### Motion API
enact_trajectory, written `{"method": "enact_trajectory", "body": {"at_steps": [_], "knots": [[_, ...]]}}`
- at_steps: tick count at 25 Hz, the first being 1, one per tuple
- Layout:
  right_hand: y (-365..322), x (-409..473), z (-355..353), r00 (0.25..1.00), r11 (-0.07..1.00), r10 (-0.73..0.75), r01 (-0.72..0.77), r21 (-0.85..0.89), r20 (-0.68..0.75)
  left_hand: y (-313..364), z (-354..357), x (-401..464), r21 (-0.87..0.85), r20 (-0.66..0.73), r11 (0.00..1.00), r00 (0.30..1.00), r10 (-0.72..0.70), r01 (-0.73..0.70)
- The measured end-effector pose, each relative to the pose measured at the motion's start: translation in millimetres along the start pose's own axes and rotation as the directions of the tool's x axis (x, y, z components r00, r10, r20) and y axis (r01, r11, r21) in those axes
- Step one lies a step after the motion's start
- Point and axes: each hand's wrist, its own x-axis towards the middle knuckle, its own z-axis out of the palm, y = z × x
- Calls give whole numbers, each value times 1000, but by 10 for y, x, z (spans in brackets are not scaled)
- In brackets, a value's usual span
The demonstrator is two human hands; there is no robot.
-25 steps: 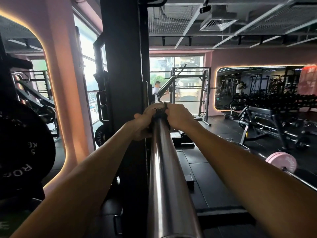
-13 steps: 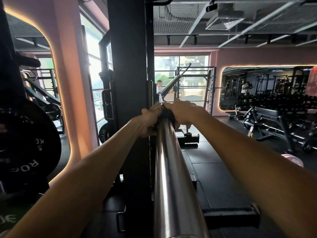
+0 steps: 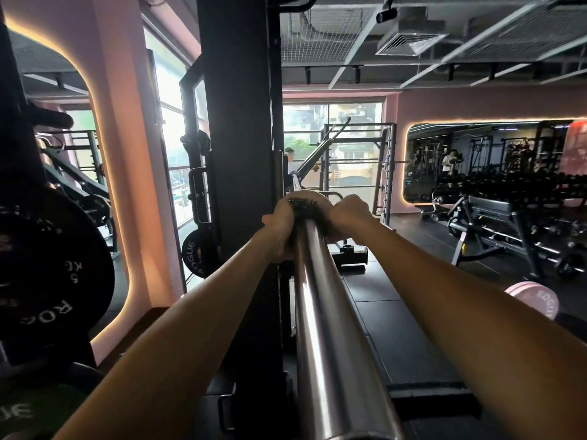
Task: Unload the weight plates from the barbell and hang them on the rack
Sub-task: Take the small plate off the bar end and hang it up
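- Both hands reach to the far end of the barbell sleeve [image 3: 330, 312], which runs from 6 o'clock up to centre frame.
- Left hand [image 3: 281, 228] and right hand [image 3: 349, 214] curl round a dark collar [image 3: 305, 207] sitting against a pale weight plate [image 3: 309, 195]; likely loosening the collar so the plate can slide off.
- Black rack upright [image 3: 241, 154] stands just beside the bar, at 11 o'clock; black plates [image 3: 54, 268] already hang at 9 o'clock.
- Dark rubber floor [image 3: 374, 281]; pink plate [image 3: 536, 298] at 4 o'clock; mirrors and pink walls around.
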Motion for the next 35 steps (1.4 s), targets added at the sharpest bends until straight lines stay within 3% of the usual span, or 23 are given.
{"method": "enact_trajectory", "body": {"at_steps": [3, 5, 6, 9, 12, 15, 17, 20, 24, 26, 29, 33, 35], "knots": [[105, -74, 15, 993, 986, 88, -98, 134, 77, -184, -12, 750, 40, -6, 995, 996, -90, 91], [138, -79, 36, 994, 984, 94, -100, 147, 46, -196, 7, 975, 67, 58, 987, 987, -149, 145], [147, -65, 45, 995, 980, 95, -99, 172, 27, -91, 48, 595, 135, 71, 980, 985, -156, 146], [62, -78, 60, 986, 912, 134, -162, 377, 100, 118, 64, -112, 88, 73, 995, 996, -59, 52], [21, -101, 50, 988, 936, 106, -137, 326, 111, 132, 108, -416, 18, 63, 1000, 998, -24, 23], [29, -96, 54, 989, 948, 113, -136, 288, 96, 36, 102, -49, -86, -9, 996, 1000, -1, 0], [24, -113, 61, 988, 946, 112, -139, 292, 106, 34, 54, 38, -81, 24, 995, 998, 55, -53], [7, -136, 57, 993, 958, 94, -111, 265, 73, -13, 12, 73, -7, 112, 1000, 993, -18, 19], [28, -298, 21, 996, 980, 44, -58, 188, 78, -65, -130, -71, 102, 104, 988, 989, 110, -120], [90, -470, -27, 989, 980, 11, -40, 195, 147, -164, -244, -183, 274, 123, 943, 980, 158, -187], [211, -782, -51, 979, 999, -41, 36, 31, 200, -382, -486, -287, 548, 112, 804, 973, 201, -229], [489, -1571, -24, 947, 983, 18, 43, -180, 320, -954, -815, -674, 811, 228, 533, 969, 92, -241], [766, -2032, 56, 934, 979, 78, -6, -202, 348, -1330, -926, -990, 842, 186, 510, 982, 30, -175]]}}
